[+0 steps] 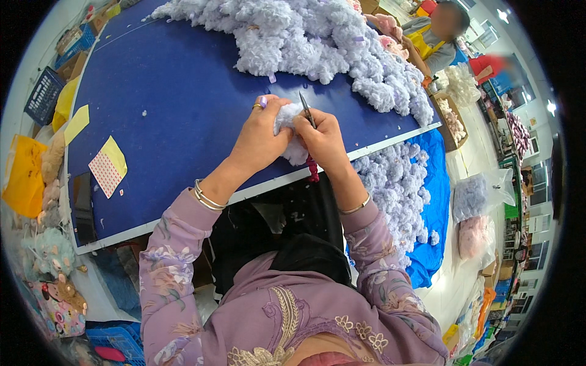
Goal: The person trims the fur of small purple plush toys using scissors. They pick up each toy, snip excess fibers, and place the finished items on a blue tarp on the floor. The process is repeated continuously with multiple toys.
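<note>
Over the table's near edge, my left hand (pixel 261 135) is closed around a small fluffy pale-lavender plush piece (pixel 285 117). A ring and a bit of purple ribbon or tape show on its fingers. My right hand (pixel 322 139) grips a pair of scissors (pixel 307 110), their dark pointed blades sticking up and away from me. A red-wrapped handle (pixel 312 168) shows below that hand. The right fingertips also touch the plush, and both hands meet there. Part of the plush hangs below my hands; the rest is hidden by fingers.
A large heap of lavender plush pieces (pixel 293 43) covers the far side of the blue table (pixel 165 110). More pieces (pixel 390 189) lie on a blue sheet (pixel 432 244) at right. A patterned sticker sheet (pixel 108 168) lies at left. A co-worker in a yellow apron (pixel 421 46) is at far right.
</note>
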Demonstrator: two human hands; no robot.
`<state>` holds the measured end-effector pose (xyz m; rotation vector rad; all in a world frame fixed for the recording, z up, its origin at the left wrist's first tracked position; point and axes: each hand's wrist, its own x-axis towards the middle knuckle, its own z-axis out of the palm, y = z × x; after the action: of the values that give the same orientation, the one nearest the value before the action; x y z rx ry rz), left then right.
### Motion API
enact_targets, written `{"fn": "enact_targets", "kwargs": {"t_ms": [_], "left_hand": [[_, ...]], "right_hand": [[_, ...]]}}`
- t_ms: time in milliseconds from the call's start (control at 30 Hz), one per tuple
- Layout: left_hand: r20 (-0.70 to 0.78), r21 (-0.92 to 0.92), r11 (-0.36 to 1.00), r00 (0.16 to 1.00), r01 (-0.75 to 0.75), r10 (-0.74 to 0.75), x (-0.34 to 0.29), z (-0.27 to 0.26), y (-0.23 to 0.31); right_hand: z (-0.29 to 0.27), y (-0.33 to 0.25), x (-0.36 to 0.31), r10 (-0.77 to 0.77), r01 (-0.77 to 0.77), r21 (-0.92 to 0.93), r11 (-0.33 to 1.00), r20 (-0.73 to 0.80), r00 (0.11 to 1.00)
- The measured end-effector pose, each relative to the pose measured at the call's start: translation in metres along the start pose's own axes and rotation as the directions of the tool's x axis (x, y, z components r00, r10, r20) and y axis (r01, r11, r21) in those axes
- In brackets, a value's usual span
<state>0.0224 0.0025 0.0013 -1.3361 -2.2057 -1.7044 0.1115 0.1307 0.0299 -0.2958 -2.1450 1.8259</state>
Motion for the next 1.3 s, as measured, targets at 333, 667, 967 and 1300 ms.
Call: {"fn": "enact_targets", "kwargs": {"t_ms": [333,667,967,1300], "left_hand": [[-0.033,-0.045,0.998,0.999,0.035,-0.037,0.001,-0.013,-0.001],[0.002,0.231,0.963,0.99,0.139,-0.143,0.0,-0.008,-0.001],[0.182,-0.107,0.956,0.951,0.272,-0.25,0.009,-0.016,-0.013],[0.114,-0.118,0.967,0.971,0.224,-0.211,0.008,-0.01,-0.019]], "right_hand": [[0.004,0.001,0.009,0.218,-0.198,0.245,0.949,-0.054,0.974],[0.003,0.017,0.012,0.21,-0.195,0.168,0.966,-0.072,0.975],[-0.009,0.01,0.018,0.294,-0.283,0.139,0.949,-0.063,0.954],[-0.034,-0.013,0.005,-0.048,0.058,-0.577,0.815,0.032,0.998]]}}
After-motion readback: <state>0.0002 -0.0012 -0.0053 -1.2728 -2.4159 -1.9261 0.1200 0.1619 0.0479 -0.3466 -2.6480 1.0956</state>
